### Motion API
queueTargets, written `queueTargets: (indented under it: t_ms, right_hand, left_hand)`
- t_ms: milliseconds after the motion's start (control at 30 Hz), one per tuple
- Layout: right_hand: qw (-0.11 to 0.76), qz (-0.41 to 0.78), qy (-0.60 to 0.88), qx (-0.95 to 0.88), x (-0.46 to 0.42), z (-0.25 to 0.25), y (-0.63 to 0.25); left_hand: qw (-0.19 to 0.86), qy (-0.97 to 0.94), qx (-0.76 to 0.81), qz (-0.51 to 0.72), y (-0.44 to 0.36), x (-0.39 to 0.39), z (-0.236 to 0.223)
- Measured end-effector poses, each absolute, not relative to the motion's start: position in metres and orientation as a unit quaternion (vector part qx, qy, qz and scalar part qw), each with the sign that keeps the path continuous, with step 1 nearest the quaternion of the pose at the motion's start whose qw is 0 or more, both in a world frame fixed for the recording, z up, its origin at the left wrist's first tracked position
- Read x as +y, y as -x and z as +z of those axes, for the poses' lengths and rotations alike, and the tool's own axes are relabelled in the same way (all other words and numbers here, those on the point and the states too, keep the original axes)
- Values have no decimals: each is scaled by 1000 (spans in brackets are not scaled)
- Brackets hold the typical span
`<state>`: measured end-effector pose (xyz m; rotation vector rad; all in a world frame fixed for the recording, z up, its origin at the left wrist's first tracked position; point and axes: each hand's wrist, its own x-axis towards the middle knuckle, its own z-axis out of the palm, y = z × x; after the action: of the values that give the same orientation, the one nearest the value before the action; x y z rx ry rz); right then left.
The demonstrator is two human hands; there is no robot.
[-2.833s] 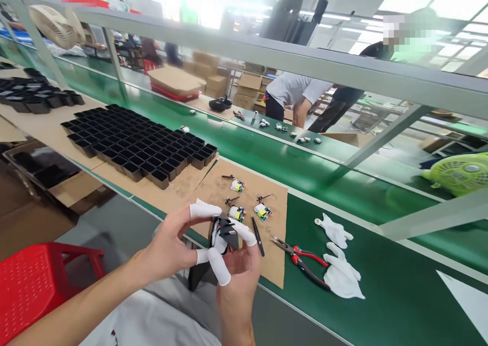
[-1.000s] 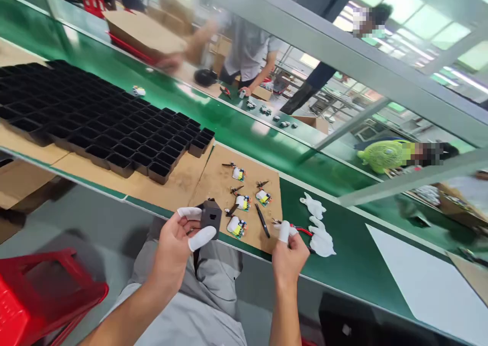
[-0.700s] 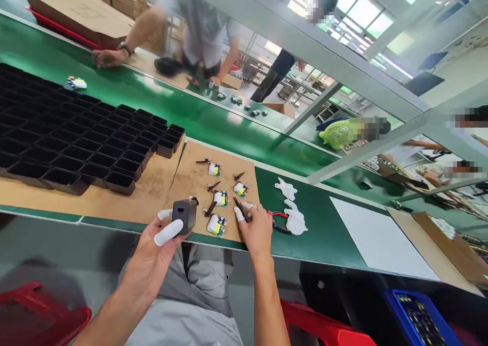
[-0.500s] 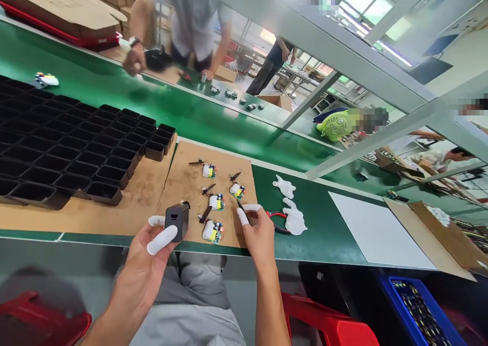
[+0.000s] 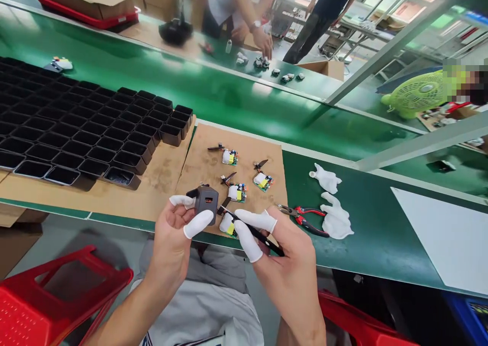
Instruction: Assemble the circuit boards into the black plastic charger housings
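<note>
My left hand (image 5: 173, 239), with white finger cots on thumb and finger, is closed around a black plastic housing (image 5: 208, 203) that has a rectangular slot in its face. Between the cot-covered fingertips of my right hand (image 5: 285, 254) is a slim black tool (image 5: 255, 229) with a thin, pale tip; its exact kind is unclear. That tip points at the housing's right side; I cannot tell whether they touch. Beneath the tool, a circuit board (image 5: 227, 225) is partly covered. More circuit boards with black pieces attached, such as this one (image 5: 263, 181), lie on the cardboard (image 5: 202, 137).
Rows of black open cases (image 5: 127, 160) fill the left side. Red-handled pliers (image 5: 305, 219) lie beside crumpled white gloves or cloths (image 5: 337, 219) at right. A white sheet (image 5: 446, 234) lies farther right. Red stools (image 5: 34, 295) stand below the bench. Across it, a co-worker's hand (image 5: 263, 40) touches small parts.
My right hand has come up and left, bringing the slim black tool to the housing. My left hand still holds the housing, turned slightly. The view has shifted and the co-worker's hand reaches the parts.
</note>
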<state>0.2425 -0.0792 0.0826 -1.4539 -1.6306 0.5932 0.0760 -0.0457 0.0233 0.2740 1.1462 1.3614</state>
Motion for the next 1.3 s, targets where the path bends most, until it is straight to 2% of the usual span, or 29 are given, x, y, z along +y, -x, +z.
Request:
queueTargets:
  t_ms: [900, 1167, 1300]
  right_hand:
    - [338, 208, 597, -697, -68, 83, -232]
    - [284, 356, 608, -650, -71, 57, -223]
    - [320, 421, 552, -644, -77, 47, -215]
  left_hand:
    - [367, -342, 571, 650, -82, -64, 1]
    - [257, -404, 572, 666, -65, -73, -26]
    - [143, -480, 631, 592, -40, -83, -42]
